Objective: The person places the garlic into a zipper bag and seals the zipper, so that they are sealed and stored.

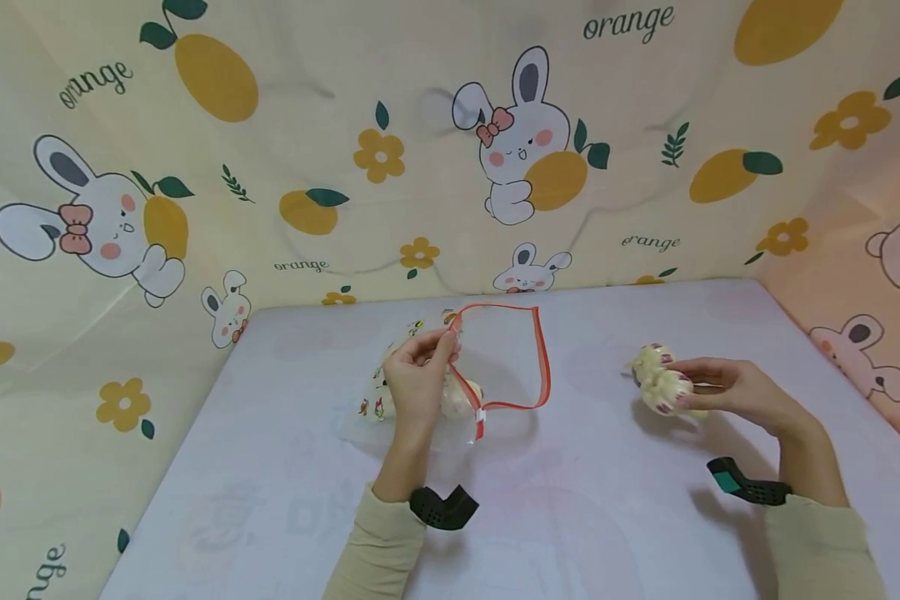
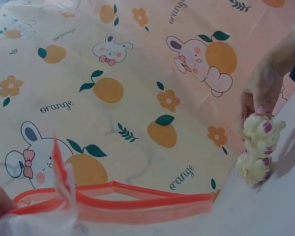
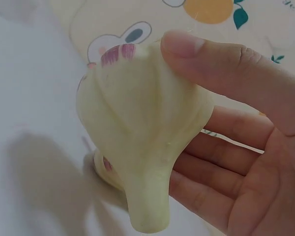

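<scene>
My left hand point(image 1: 417, 375) pinches the rim of a clear zip bag point(image 1: 543, 358) between thumb and fingers. The bag's red-orange zip edge spreads into a wide loop, with a white slider point(image 1: 481, 414) at its near side. Inside the clear part sits a pale rounded thing point(image 1: 457, 398), partly covered by my wrist. Off to the right, my right hand point(image 1: 742, 392) grips a cream garlic bulb point(image 3: 142, 108) with purple streaks, its thick stem pointing down in the right wrist view. A second garlic bulb point(image 2: 254, 168) is up against the held one.
A white table point(image 1: 270, 467) lies under both hands. Behind it hangs a cream cloth point(image 1: 390, 75) printed with rabbits and oranges, and it continues along the right side. Black bands point(image 1: 444, 508) sit on both wrists.
</scene>
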